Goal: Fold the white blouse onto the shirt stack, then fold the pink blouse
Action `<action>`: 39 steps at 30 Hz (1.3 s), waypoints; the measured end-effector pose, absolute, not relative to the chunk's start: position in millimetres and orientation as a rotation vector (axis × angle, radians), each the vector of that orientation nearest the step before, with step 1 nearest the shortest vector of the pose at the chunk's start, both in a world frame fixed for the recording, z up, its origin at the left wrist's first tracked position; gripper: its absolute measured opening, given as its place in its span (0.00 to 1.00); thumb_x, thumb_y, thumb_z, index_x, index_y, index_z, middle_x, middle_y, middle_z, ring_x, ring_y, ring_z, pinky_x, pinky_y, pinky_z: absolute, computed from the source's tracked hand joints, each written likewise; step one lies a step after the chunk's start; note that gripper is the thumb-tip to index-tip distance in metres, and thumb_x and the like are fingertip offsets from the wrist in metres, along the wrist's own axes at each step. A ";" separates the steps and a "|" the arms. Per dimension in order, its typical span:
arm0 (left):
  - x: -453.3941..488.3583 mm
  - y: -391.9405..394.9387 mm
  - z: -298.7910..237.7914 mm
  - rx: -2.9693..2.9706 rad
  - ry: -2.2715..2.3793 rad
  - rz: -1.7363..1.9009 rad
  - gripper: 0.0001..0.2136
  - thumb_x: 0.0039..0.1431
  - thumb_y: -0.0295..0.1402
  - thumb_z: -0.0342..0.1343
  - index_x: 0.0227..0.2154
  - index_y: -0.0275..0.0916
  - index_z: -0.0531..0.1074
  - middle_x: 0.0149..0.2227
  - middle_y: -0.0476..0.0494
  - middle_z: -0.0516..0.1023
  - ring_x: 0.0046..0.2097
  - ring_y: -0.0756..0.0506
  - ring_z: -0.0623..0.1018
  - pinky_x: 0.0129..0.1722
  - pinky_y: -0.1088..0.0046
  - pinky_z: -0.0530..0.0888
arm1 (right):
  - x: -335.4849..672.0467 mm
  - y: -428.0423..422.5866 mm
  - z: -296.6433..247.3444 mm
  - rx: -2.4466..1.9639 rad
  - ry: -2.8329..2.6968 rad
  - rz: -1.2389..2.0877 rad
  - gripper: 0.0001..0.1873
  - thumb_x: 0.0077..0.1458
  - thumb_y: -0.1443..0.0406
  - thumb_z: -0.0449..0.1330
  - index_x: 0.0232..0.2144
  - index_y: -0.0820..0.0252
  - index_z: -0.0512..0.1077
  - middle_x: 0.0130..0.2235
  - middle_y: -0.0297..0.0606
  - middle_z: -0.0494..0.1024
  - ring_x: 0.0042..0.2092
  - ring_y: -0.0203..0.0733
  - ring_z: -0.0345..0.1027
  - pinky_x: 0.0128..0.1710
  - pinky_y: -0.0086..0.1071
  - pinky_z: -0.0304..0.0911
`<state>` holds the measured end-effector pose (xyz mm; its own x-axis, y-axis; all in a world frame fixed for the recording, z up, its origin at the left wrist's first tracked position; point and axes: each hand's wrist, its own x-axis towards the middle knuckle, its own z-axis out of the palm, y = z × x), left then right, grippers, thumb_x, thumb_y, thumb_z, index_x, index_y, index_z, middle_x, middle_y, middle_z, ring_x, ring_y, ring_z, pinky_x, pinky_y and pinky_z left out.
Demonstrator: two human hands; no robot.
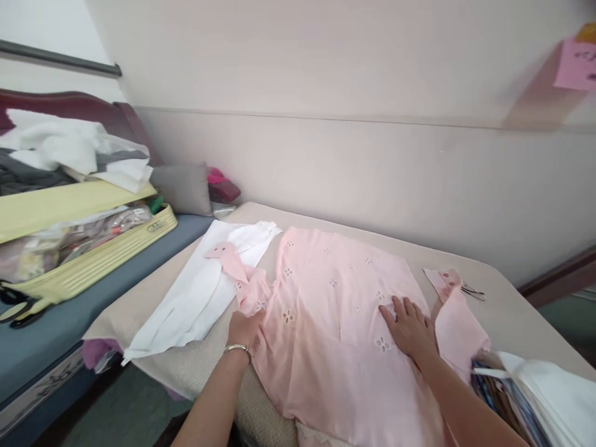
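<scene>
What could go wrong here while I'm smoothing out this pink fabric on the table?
The pink fabric hangs over the near table edge, so it could slide off once your flat right hand lifts. Your left hand grips a bunched corner, and pulling there might crease it or drag the white cloth. The small scissors lie near the loose pink pieces and could snag them.

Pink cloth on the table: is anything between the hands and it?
Nothing visible. The right hand lies flat on the pink cloth, and the left hand touches its bunched left edge beside the white fabric.
</scene>
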<state>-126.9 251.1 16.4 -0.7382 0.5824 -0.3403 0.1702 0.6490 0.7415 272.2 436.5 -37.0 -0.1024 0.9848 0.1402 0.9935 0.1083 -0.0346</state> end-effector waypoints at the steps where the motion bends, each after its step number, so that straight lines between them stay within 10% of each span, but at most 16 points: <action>1: -130.0 254.9 14.3 0.552 2.266 1.005 0.11 0.53 0.40 0.61 0.27 0.36 0.73 0.27 0.40 0.77 0.33 0.40 0.79 0.30 0.68 0.69 | 270.1 438.3 -31.1 -2.030 -2.229 -0.046 0.29 0.63 0.51 0.45 0.61 0.51 0.68 0.66 0.49 0.64 0.68 0.57 0.53 0.63 0.57 0.51; 7: -161.1 255.1 3.7 0.503 2.182 1.259 0.05 0.47 0.32 0.59 0.21 0.39 0.72 0.21 0.51 0.71 0.29 0.46 0.74 0.27 0.73 0.65 | 186.5 474.5 32.9 -2.318 -1.826 0.323 0.26 0.63 0.54 0.44 0.46 0.66 0.74 0.50 0.63 0.76 0.54 0.65 0.70 0.49 0.53 0.65; 11: -163.6 254.8 10.7 0.540 2.113 1.371 0.03 0.48 0.29 0.57 0.22 0.39 0.71 0.23 0.50 0.71 0.30 0.47 0.72 0.29 0.73 0.65 | 50.7 509.6 48.3 -2.033 -2.032 0.433 0.23 0.65 0.50 0.47 0.47 0.58 0.71 0.44 0.47 0.80 0.46 0.51 0.75 0.43 0.39 0.66; 18: -130.3 260.4 37.5 0.608 2.030 1.458 0.05 0.57 0.29 0.50 0.26 0.42 0.62 0.26 0.53 0.65 0.31 0.48 0.66 0.32 0.73 0.63 | -141.7 545.1 23.4 -1.785 -2.275 0.428 0.32 0.61 0.43 0.53 0.57 0.59 0.65 0.54 0.52 0.72 0.54 0.55 0.70 0.52 0.43 0.62; 30: -119.4 253.0 55.7 0.577 1.888 1.376 0.06 0.60 0.25 0.47 0.35 0.43 0.66 0.34 0.48 0.71 0.36 0.45 0.69 0.37 0.71 0.64 | -109.8 592.9 16.2 -1.853 -2.189 0.311 0.17 0.68 0.60 0.45 0.50 0.60 0.69 0.51 0.53 0.72 0.54 0.53 0.69 0.52 0.46 0.63; 39: -122.4 251.7 50.0 0.551 1.960 1.455 0.06 0.60 0.28 0.49 0.29 0.44 0.61 0.29 0.52 0.63 0.32 0.48 0.64 0.33 0.72 0.62 | -134.2 615.4 -4.3 -1.770 -2.163 0.598 0.10 0.49 0.61 0.68 0.30 0.60 0.74 0.38 0.47 0.77 0.45 0.52 0.73 0.45 0.42 0.67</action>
